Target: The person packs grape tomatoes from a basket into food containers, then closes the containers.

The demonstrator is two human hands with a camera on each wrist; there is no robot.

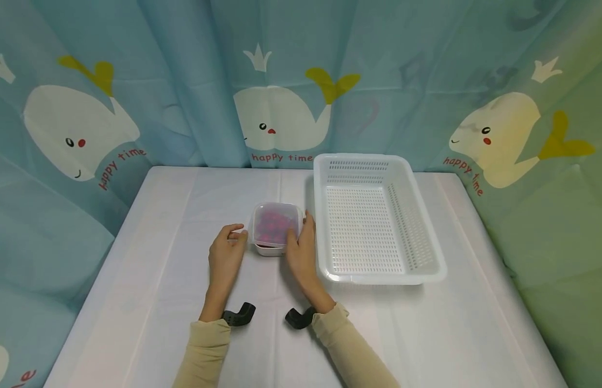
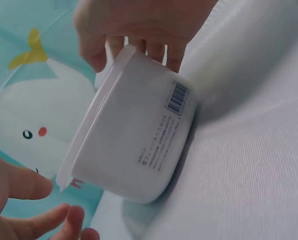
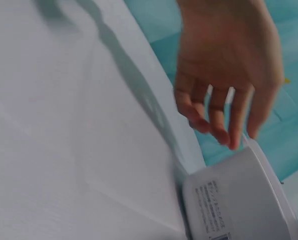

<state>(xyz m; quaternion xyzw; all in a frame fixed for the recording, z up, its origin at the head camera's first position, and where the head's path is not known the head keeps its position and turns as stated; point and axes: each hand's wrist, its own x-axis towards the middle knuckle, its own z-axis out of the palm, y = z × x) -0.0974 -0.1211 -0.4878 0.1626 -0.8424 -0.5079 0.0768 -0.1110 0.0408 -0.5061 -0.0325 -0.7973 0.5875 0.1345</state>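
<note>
A small white plastic food container (image 1: 270, 251) stands on the table, its translucent lid (image 1: 277, 215) on top and pink-purple contents showing through. Printed text and a barcode mark its side in the left wrist view. My left hand (image 1: 226, 256) is just left of the container, fingers loosely bent and apart from it, holding nothing. At the container's right side is my right hand (image 1: 303, 253), its thumb near the lid's front right corner and its fingers extended along the side. In the left wrist view, the right hand's fingertips (image 2: 174, 57) are partly hidden behind the container.
Close to my right hand, a large white perforated basket (image 1: 429, 237) stands inside a matching outer tray. A white cloth covers the table (image 1: 155, 302). Blue-green curtains (image 1: 184, 81) with whale prints hang behind and on both sides. Black devices (image 1: 240, 314) are worn on both wrists.
</note>
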